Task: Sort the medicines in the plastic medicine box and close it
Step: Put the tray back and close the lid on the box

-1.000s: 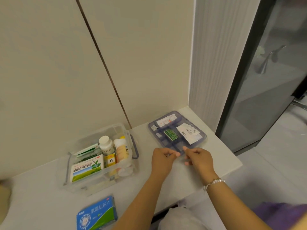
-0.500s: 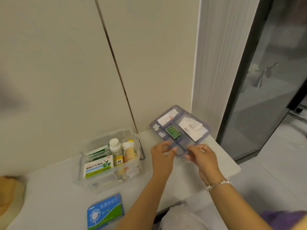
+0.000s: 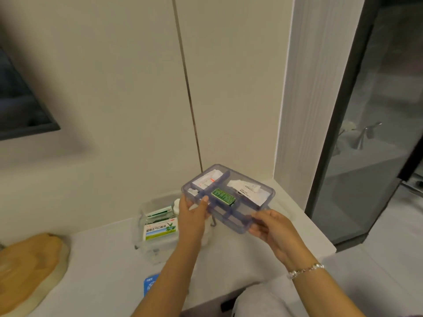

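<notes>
I hold a bluish clear divided tray (image 3: 238, 219) in the air above the counter, tilted slightly. My left hand (image 3: 193, 213) grips its left edge and my right hand (image 3: 272, 229) grips its near right corner. In the tray lie a small green packet (image 3: 223, 197), a white paper sachet (image 3: 207, 179) and folded white leaflets (image 3: 248, 191). Left of and below the tray stands the clear plastic medicine box (image 3: 146, 245), holding a green-and-white carton (image 3: 160, 229), slim green packets (image 3: 158, 212) and a white bottle (image 3: 176, 205) partly hidden by my left hand.
A blue medicine carton (image 3: 150, 286) lies at the counter's front, mostly hidden by my left forearm. A wooden board (image 3: 27, 268) sits at the far left. The white counter (image 3: 297, 229) ends at a wall corner on the right, beside a dark glass door (image 3: 377, 133).
Both hands have lifted the divided tray off the counter and carried it up and leftward toward the medicine box. My view has tilted up and shifted.
</notes>
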A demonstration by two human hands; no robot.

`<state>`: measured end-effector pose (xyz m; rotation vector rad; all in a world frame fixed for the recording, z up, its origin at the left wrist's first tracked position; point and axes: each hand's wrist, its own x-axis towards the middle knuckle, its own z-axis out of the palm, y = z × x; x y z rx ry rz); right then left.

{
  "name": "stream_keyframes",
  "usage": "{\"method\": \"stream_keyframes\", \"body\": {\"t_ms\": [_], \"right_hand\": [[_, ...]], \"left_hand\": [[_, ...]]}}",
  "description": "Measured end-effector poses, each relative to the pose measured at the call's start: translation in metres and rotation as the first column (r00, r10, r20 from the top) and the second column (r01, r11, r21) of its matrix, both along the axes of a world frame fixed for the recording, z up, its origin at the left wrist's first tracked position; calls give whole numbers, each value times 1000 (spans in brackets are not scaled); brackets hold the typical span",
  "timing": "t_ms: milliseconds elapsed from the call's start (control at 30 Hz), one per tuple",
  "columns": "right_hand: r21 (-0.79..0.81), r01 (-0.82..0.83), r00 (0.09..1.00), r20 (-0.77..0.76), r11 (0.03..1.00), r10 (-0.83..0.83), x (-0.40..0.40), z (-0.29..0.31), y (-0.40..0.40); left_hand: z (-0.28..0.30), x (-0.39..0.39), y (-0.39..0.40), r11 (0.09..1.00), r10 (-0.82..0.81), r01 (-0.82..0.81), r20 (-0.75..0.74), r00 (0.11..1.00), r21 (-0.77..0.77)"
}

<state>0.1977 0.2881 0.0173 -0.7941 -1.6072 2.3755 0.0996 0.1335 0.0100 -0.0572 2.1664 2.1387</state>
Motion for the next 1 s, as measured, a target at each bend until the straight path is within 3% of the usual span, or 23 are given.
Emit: {"method": "stream_keyframes", "body": {"t_ms": [233, 433, 667, 1000], "right_hand": [[75, -164, 986, 3, 984, 164, -21, 2, -32], [176, -94, 996, 13, 980, 93, -51, -11, -62], [368, -49, 999, 35, 928, 39, -87, -21, -83], [466, -117, 991, -1, 877, 132, -102, -31, -87]], "left_hand": [[6, -15, -80, 987, 162, -161, -17, 987, 24], [-12, -19, -129, 946, 290, -299, -86, 953, -123], [-33, -22, -145, 918, 355, -367, -99, 930, -149], [-51, -31, -147, 879, 394, -400, -77, 916, -261]]}}
